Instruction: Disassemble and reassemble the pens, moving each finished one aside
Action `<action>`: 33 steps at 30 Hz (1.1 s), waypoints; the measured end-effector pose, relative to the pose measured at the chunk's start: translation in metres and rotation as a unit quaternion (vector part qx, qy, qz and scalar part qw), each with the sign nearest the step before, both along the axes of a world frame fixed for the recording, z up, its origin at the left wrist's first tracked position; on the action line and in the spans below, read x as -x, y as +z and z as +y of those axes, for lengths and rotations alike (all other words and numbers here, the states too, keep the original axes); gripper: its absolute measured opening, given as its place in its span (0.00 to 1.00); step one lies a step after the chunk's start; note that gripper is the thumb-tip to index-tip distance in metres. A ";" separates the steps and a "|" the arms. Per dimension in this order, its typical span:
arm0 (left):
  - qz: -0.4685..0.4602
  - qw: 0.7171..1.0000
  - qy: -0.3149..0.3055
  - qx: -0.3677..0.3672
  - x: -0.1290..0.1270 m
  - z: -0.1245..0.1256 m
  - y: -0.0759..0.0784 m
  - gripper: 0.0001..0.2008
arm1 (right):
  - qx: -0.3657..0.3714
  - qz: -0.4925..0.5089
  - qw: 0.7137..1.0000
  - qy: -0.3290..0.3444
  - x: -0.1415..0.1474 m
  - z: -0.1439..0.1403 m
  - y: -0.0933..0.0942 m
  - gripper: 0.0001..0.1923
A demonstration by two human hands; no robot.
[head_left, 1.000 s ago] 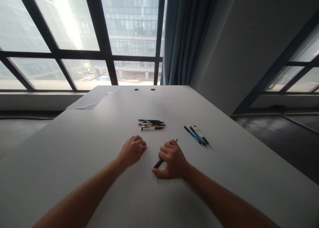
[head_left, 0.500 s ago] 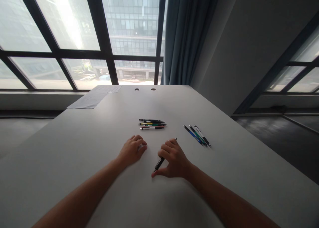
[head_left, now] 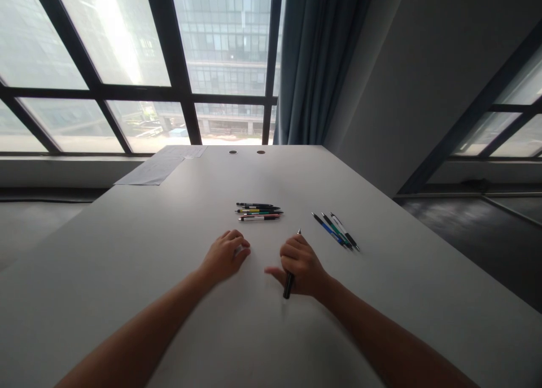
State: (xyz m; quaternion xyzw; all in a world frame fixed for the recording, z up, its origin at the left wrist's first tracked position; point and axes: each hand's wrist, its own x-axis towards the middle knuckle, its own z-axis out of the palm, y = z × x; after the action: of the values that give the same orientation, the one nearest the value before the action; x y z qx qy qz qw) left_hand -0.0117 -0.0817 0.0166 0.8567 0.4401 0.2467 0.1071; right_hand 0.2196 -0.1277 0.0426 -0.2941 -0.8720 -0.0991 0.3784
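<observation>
My right hand (head_left: 300,264) is wrapped round a black pen (head_left: 288,286), with its thumb stretched out to the left, off the barrel. One end of the pen points down toward me below the fist; its metal tip shows above the fingers. To the left, my left hand (head_left: 226,254) rests on the white table (head_left: 203,343), its fingers loosely bent, a gap between thumb and forefinger, and nothing seen in it. Beyond both hands lies a group of several pens (head_left: 259,218), roughly side by side. Three pens, blue (head_left: 328,229), green (head_left: 336,230) and white (head_left: 344,230), lie slanted to the right.
Sheets of paper (head_left: 150,170) lie at the table's far left edge. Two round holes (head_left: 232,152) sit near the far edge. Behind the table are large windows (head_left: 228,38) and a blue curtain (head_left: 313,66).
The pen in my right hand has turned more upright, its lower end swinging right. My right thumb has moved up and away from the pen's end. My left hand is still.
</observation>
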 end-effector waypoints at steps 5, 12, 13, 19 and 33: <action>0.001 1.000 -0.004 0.007 0.000 0.001 0.000 0.11 | 0.081 0.125 0.985 -0.085 -0.019 0.007 0.015 0.28; 0.004 1.000 -0.007 0.006 0.001 0.000 0.001 0.11 | 0.405 0.242 0.877 -0.090 -0.021 0.019 -0.002 0.23; 0.004 1.000 -0.007 0.006 0.001 -0.001 0.002 0.11 | 0.426 0.237 0.867 -0.098 -0.019 0.020 -0.005 0.20; 0.004 1.000 -0.007 0.010 0.001 0.000 -0.001 0.12 | 0.469 0.257 0.838 -0.108 -0.017 0.024 -0.018 0.15; -0.018 0.972 -0.222 -0.081 -0.021 -0.031 0.019 0.23 | 0.228 0.083 0.964 -0.105 -0.001 0.014 -0.021 0.21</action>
State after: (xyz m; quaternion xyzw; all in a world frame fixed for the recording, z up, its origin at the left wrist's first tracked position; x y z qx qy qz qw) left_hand 0.0098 -0.1128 0.0359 0.9344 0.2154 0.2665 0.0974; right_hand 0.2208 -0.1141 0.0218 -0.4698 -0.8015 0.0882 0.3594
